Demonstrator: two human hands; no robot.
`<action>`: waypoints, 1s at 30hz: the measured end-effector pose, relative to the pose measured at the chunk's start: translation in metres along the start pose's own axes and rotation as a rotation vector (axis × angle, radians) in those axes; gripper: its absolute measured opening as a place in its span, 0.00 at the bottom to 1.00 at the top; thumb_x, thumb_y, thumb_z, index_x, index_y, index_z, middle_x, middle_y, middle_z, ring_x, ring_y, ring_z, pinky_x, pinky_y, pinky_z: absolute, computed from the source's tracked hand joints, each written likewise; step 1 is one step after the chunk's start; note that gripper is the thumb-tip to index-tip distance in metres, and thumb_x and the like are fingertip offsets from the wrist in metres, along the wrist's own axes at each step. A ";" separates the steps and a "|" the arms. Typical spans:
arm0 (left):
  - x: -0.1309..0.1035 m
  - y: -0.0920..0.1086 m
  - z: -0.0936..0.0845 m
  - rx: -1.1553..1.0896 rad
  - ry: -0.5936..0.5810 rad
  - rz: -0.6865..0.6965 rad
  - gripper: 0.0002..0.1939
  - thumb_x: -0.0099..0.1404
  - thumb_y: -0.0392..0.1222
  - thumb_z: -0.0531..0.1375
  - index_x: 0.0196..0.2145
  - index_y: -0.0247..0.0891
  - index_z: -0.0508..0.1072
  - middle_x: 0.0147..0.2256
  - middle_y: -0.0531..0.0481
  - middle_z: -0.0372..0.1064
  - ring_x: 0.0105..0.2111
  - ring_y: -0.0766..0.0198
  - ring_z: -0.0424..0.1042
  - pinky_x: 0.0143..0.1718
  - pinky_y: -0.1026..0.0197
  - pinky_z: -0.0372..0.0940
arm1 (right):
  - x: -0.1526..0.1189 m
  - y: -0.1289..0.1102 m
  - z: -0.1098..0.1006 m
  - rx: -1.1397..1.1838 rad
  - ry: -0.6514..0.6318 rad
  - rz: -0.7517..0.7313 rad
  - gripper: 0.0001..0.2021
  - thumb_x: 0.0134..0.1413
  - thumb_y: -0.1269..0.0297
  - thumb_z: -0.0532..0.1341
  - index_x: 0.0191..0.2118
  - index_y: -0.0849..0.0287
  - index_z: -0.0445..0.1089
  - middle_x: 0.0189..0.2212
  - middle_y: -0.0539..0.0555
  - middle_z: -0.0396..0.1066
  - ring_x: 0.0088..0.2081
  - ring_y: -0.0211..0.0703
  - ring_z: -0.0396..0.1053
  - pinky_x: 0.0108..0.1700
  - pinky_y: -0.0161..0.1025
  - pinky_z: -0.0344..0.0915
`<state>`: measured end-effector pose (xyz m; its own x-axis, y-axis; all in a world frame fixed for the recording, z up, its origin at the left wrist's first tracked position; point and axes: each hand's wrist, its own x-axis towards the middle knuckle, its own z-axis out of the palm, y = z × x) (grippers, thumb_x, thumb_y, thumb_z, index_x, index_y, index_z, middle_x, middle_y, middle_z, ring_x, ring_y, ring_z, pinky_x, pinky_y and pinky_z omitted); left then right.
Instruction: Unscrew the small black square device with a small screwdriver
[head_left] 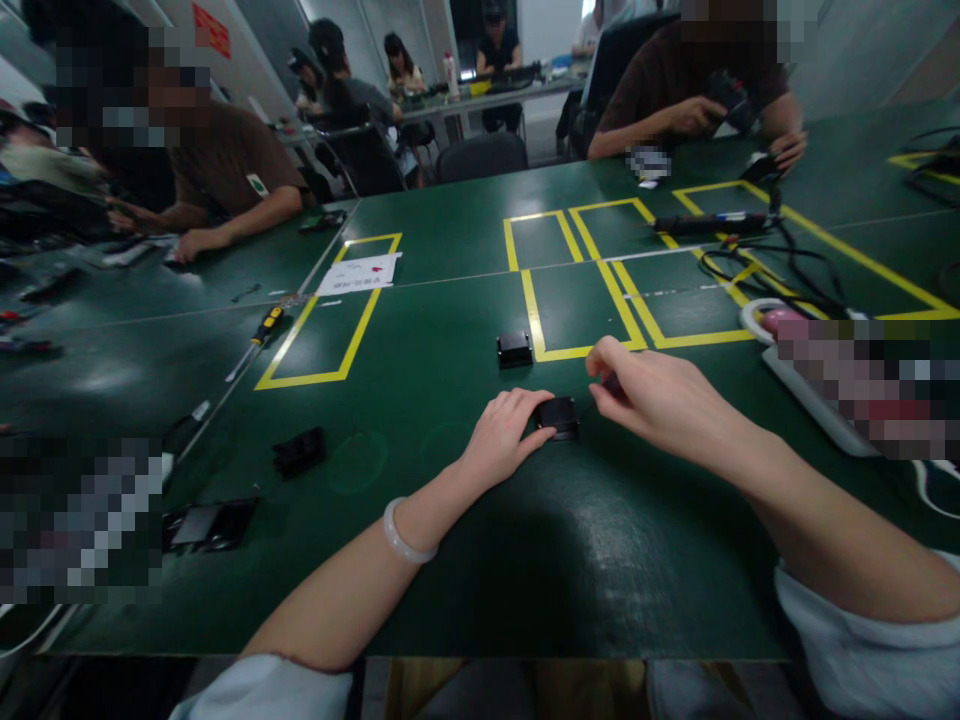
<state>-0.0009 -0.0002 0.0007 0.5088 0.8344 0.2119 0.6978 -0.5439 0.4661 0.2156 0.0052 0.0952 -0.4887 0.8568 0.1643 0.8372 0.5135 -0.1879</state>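
My left hand (504, 432) rests on the green table, its thumb and fingers closed on the left side of a small black block-shaped part (559, 416). Just right of that part, my right hand (637, 388) is held in a pinch. Something dark (611, 384) shows between its fingers, with a thin dark tip towards the block; its kind is hard to make out. A second black block-shaped part (514, 349) sits a little beyond, apart from both hands. Farther left lies another black piece (298, 453).
Yellow tape (586, 352) marks rectangles on the table (450, 590). At left are a yellow-black screwdriver (268, 325), a paper sheet (358, 274) and a black plastic packet (210, 526). Black cables (802, 270) and a white-rimmed tray (814, 405) lie at right. Two people sit across.
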 end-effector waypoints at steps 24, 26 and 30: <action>0.001 0.001 -0.001 0.004 -0.011 -0.004 0.19 0.69 0.49 0.54 0.55 0.41 0.62 0.49 0.46 0.66 0.47 0.55 0.64 0.49 0.52 0.61 | -0.001 -0.001 -0.001 -0.049 0.002 -0.058 0.07 0.63 0.60 0.50 0.38 0.56 0.60 0.27 0.51 0.71 0.28 0.42 0.67 0.28 0.36 0.52; 0.001 0.001 -0.001 0.006 -0.014 -0.006 0.19 0.69 0.49 0.54 0.55 0.42 0.62 0.49 0.45 0.65 0.48 0.55 0.64 0.49 0.52 0.61 | -0.001 -0.002 0.000 -0.056 0.000 -0.041 0.06 0.61 0.62 0.50 0.41 0.57 0.60 0.28 0.51 0.71 0.28 0.43 0.68 0.28 0.37 0.53; 0.001 0.001 -0.001 0.012 -0.015 -0.011 0.20 0.68 0.49 0.55 0.55 0.42 0.62 0.49 0.45 0.65 0.48 0.54 0.64 0.49 0.51 0.61 | -0.001 -0.002 0.001 -0.035 0.010 -0.032 0.08 0.58 0.64 0.51 0.44 0.57 0.59 0.29 0.52 0.71 0.29 0.43 0.69 0.28 0.37 0.53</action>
<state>-0.0001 -0.0001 0.0025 0.5084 0.8390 0.1938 0.7093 -0.5357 0.4582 0.2140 0.0028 0.0945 -0.5133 0.8392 0.1798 0.8291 0.5390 -0.1486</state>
